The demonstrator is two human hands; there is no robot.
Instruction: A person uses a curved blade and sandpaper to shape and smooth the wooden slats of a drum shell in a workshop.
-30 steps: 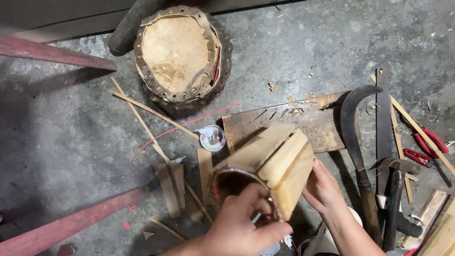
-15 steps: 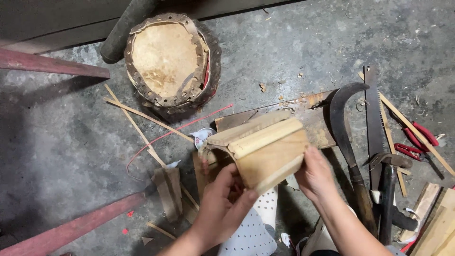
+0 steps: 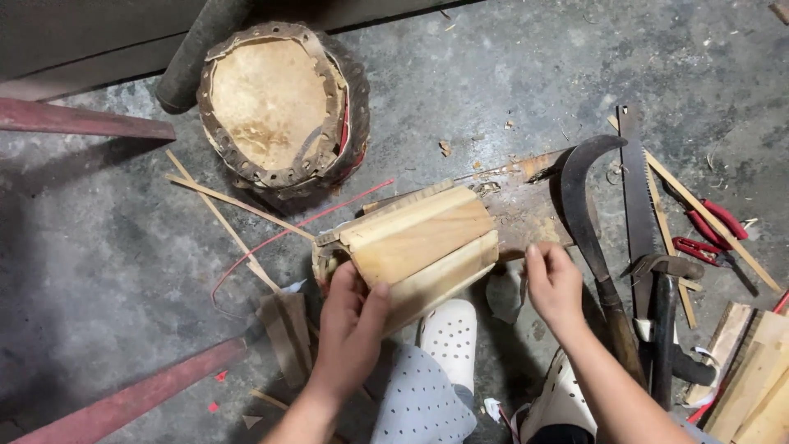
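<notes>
Two hands work a barrel of wooden staves (image 3: pixel 415 247) at frame centre. The left hand (image 3: pixel 349 321) has its fingers clamped on its 7 o'clock end. The right hand (image 3: pixel 553 284), at 3 o'clock, rests just beside it, fingers loosely together, near a curved sickle (image 3: pixel 588 214) on the floor.

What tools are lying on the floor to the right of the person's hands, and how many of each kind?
Curved sickle: 1
Saw blade: 1
Hammer: 1
Red-handled pliers: 1
Total: 4 tools, all untouched; the right hand is nearest the sickle.
</notes>
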